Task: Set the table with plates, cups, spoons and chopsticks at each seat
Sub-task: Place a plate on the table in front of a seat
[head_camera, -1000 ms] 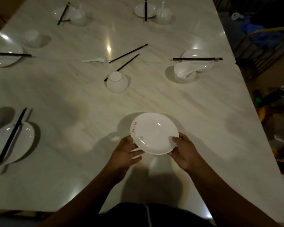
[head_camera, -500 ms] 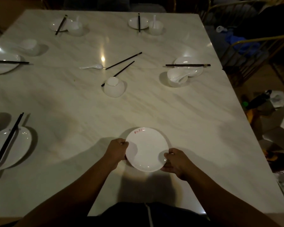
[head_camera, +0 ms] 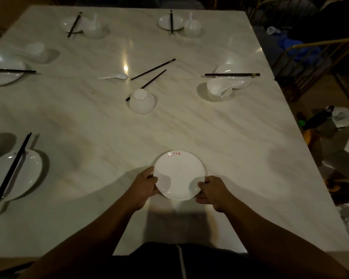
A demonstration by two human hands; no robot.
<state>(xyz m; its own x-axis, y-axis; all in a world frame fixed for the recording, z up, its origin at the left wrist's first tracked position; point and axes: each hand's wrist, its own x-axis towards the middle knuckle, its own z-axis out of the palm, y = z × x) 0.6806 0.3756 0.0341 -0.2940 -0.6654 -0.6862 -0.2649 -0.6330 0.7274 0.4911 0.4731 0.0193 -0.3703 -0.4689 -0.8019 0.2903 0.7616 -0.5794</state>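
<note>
Left hand (head_camera: 147, 183) and right hand (head_camera: 212, 190) grip opposite rims of the round white ceramic plate (head_camera: 179, 175), lower centre of frame, on the pale marble table (head_camera: 250, 148). Step: placing this seat's plate. Next likely needs release, then the upturned white cup (head_camera: 141, 103) mid-table.

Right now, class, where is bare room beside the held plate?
The white marble table is bare right of the round white plate and left of it, before the chopstick-crossed white plate. Crowded: centre, with overturned white cup, loose black chopsticks, white spoon.
</note>
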